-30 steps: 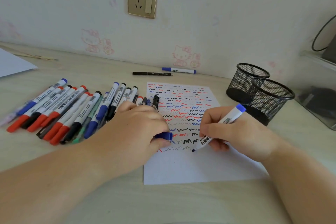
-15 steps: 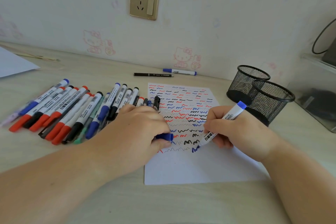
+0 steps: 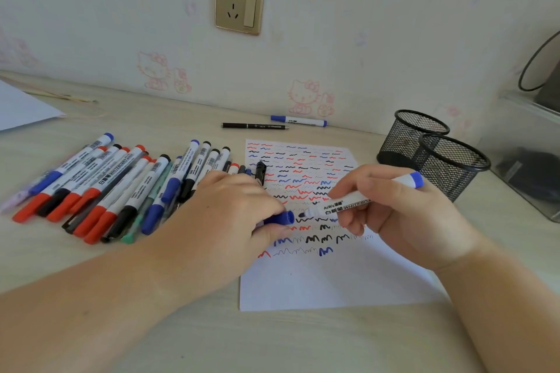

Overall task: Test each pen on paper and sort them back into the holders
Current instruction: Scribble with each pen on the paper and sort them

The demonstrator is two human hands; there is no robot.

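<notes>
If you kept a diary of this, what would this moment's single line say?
step: recapping tested pen | left hand: holds blue cap | right hand: holds marker, tip toward cap | holders: look empty

gold wall socket [image 3: 240, 1] above desk [image 3: 272, 342]; pink cat stickers [image 3: 309, 97] on wall; clear box [image 3: 527, 154] far right.

We see the paper [image 3: 327, 278] at center, the pen pile [image 3: 121, 188] at its 9 o'clock, two holders [image 3: 436, 154] at 2 o'clock, two loose pens [image 3: 272, 125] at 12 o'clock.
</notes>
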